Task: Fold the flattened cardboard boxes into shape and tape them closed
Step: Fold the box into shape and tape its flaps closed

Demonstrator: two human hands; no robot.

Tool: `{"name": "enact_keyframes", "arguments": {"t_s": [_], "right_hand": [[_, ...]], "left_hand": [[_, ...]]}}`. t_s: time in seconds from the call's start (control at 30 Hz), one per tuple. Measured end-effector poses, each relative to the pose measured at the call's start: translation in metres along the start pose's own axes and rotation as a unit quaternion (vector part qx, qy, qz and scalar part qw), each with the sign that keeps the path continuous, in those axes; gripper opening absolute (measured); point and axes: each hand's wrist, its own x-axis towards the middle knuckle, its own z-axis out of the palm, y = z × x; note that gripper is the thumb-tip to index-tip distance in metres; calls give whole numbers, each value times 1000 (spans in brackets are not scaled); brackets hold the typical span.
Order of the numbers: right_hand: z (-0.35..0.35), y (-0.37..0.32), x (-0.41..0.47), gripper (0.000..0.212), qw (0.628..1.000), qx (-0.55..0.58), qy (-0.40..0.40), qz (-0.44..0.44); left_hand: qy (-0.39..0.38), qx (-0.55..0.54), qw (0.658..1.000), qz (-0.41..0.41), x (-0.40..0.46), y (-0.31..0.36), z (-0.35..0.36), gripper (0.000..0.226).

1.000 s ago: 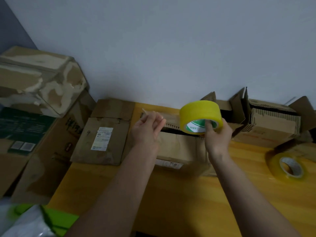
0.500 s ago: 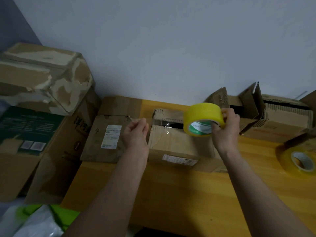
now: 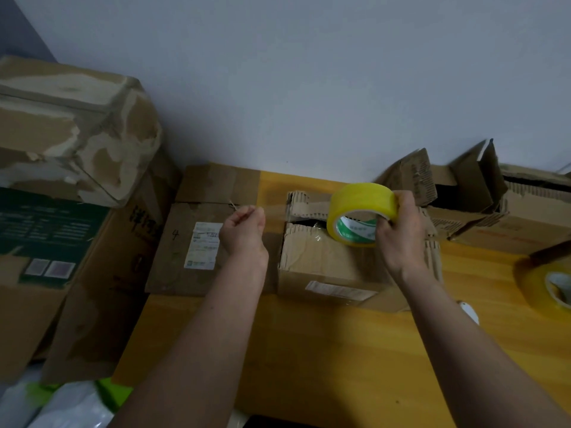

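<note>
The right hand (image 3: pixel 398 233) grips the yellow tape roll (image 3: pixel 360 215) above the folded cardboard box (image 3: pixel 327 257), fingers curled through the core and over the rim. The left hand (image 3: pixel 245 230) is well to the left of it, fingertips pinched together on what looks like the free end of a clear tape strip (image 3: pixel 296 211) drawn out from the roll; the film is almost invisible here, so that reading is a judgement.

To do this step well, the strip should probably be kept taut and level, then lowered so it centres on the open seam (image 3: pixel 306 220) between the two top flaps, with the roll hand pulling slightly so no wrinkles form. The flaps gape, so pressing them together before the tape lands would help.

The box is worn brown corrugated board, its flap edges ragged with the fluting exposed, and a pale label (image 3: pixel 340 291) on the near face. It sits on a smooth honey-coloured wooden table (image 3: pixel 340 366). A flattened box with a white shipping label (image 3: pixel 191 242) lies to the left, open torn boxes (image 3: pixel 509 211) to the right, and a second glossy tape roll (image 3: pixel 553 285) near the right edge.
</note>
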Motion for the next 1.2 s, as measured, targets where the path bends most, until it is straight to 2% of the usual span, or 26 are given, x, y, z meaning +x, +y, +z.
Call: {"name": "enact_keyframes", "arguments": {"t_s": [0.23,0.43,0.53,0.67,0.83,0.93,1.0,1.03,1.07,1.1,1.17,1.2], "right_hand": [[13,4,-2,25,998,-53,-31,28],[17,0,-4,28,994,-107,-35,5],[19,0,-8,28,992,-121,-40,-3],[19,1,-12,30,992,-114,-50,-8],[17,3,-11,29,992,-116,-42,-7],[17,4,-12,32,993,-107,-44,-9],[16,5,-12,32,993,-104,-47,-15],[16,5,-12,31,993,-104,-49,-17],[15,6,-11,31,993,-104,-51,-18],[15,6,-11,32,993,-104,-54,-18],[15,7,-10,33,993,-98,-59,-16],[15,7,-10,34,994,-88,-61,-14]], "left_hand": [[40,46,998,-12,18,-17,-6,24],[43,94,994,-46,35,-35,-15,22],[24,151,986,-70,43,-46,-18,20],[-6,322,943,-86,45,-63,-21,13],[-17,497,864,-82,49,-59,-26,39],[-40,460,870,-174,56,-52,-28,42],[-39,439,866,-238,56,-47,-34,28],[-30,441,863,-243,55,-48,-38,18],[-18,461,860,-216,53,-50,-41,10],[-2,486,861,-149,52,-55,-45,7],[7,484,873,53,37,-62,-44,14],[-34,469,873,133,24,-59,-40,22]]}}
